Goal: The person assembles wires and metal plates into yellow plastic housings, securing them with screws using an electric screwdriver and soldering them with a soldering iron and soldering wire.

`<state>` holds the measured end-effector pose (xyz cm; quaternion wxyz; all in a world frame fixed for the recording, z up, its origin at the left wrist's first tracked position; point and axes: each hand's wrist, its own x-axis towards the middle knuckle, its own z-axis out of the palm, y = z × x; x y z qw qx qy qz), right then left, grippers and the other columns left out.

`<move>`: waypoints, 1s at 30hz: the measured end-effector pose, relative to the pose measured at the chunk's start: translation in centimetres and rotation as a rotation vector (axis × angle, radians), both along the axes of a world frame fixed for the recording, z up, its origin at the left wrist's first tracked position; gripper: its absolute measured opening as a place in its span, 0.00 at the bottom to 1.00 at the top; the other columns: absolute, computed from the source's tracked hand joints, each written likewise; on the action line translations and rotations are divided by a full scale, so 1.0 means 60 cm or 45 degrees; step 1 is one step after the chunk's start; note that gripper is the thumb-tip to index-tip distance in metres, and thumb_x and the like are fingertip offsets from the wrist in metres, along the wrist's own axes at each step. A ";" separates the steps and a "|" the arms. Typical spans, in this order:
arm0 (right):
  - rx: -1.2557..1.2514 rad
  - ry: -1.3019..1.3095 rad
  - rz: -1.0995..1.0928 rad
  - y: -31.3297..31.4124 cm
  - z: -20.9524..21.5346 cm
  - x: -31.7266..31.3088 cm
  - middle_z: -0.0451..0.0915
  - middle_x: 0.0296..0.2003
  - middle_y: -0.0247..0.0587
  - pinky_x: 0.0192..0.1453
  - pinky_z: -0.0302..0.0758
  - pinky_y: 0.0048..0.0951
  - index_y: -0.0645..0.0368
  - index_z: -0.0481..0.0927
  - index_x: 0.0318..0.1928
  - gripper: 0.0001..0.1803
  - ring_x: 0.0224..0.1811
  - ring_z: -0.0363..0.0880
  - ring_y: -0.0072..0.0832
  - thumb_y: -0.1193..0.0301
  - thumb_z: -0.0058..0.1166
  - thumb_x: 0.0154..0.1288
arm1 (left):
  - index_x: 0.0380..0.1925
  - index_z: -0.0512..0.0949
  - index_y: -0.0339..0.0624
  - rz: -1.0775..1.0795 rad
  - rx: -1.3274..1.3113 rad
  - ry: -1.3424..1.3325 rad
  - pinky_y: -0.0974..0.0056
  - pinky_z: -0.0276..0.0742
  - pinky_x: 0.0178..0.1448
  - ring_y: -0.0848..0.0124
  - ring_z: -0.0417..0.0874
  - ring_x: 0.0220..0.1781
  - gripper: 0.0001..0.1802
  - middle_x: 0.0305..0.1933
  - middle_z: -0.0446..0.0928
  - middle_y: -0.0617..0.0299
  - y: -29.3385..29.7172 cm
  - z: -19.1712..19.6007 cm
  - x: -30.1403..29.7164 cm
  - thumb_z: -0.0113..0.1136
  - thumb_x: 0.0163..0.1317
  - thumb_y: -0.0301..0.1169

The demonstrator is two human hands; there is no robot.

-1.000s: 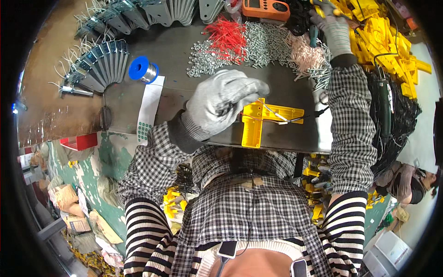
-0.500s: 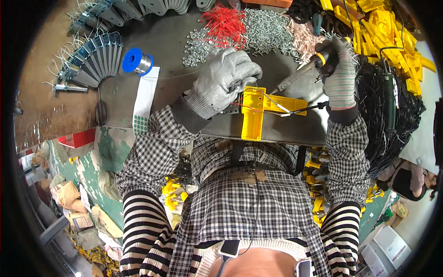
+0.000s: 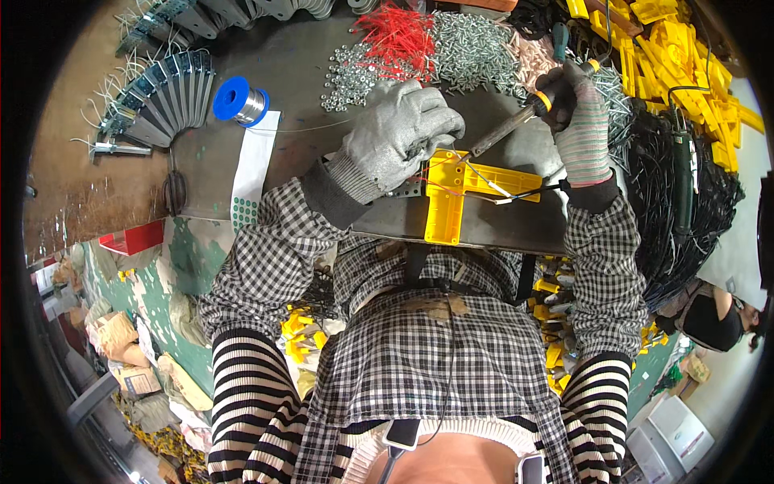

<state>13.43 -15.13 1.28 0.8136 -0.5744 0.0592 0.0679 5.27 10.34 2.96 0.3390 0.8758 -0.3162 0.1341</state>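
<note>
A yellow T-shaped plastic housing lies at the table's near edge, with thin red and white wires and a black cable across it. Above its upper left corner, my gloved left hand is closed in a pinch. Solder wire runs from a blue spool to this hand; the fingertips hide its end. My right hand, also gloved, grips a soldering iron. The iron slants down leftward, its tip close to the wires and my left fingertips. Contact there is too small to make out.
Piles of nuts, red ties and screws lie at the back. Yellow parts and black cables fill the right side. Wired metal pieces fan out at left, near scissors and a white strip.
My right hand and the soldering iron have shifted slightly left and away from me, bringing the tip closer to my left fingertips. My left hand stays nearly in place, still pinched.
</note>
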 end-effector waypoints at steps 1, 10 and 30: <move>-0.020 -0.009 0.012 0.002 0.002 -0.001 0.77 0.20 0.27 0.20 0.59 0.16 0.54 0.81 0.31 0.12 0.15 0.63 0.12 0.61 0.53 0.69 | 0.32 0.78 0.43 -0.002 0.010 -0.006 0.56 0.72 0.45 0.59 0.76 0.38 0.09 0.33 0.75 0.59 0.001 -0.003 0.001 0.59 0.48 0.24; -0.160 0.007 -0.052 0.016 0.028 -0.008 0.79 0.22 0.27 0.20 0.59 0.15 0.55 0.81 0.32 0.13 0.16 0.64 0.12 0.61 0.52 0.69 | 0.31 0.79 0.44 0.056 0.050 -0.087 0.55 0.72 0.44 0.58 0.77 0.37 0.07 0.32 0.76 0.60 0.002 -0.014 0.002 0.62 0.51 0.28; -0.175 0.026 0.120 0.022 0.028 -0.026 0.79 0.23 0.30 0.23 0.69 0.16 0.55 0.80 0.32 0.14 0.18 0.70 0.14 0.59 0.51 0.69 | 0.33 0.79 0.42 0.080 -0.257 0.200 0.59 0.71 0.53 0.62 0.75 0.44 0.08 0.41 0.74 0.61 -0.009 -0.011 -0.069 0.66 0.52 0.26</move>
